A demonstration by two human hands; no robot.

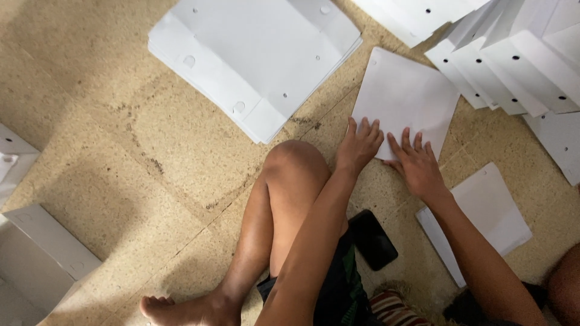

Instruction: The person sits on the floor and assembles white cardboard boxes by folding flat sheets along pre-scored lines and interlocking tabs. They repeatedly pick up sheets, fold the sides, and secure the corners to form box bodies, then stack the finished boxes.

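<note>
two bare hands press flat on a white sheet on a speckled floor.

at the far left of the frame, pale folded boxes (42, 253) sit at the edge of the tan floor (109, 151); in the upper middle lies a stack of flat white card blanks (254, 57) with small punched holes. below it, at centre, a bent bare knee (293, 166) rises, with a black phone (373, 239) on the floor just beside the thigh. right of the knee, the left hand (357, 145) and the right hand (417, 166) lie side by side, fingers spread and open, palms down on the near edge of a single white sheet (405, 90), gripping nothing. further right, more white sheets (492, 211) lie near the right forearm, and folded white pieces (513, 60) overlap in a row at upper right.
</note>
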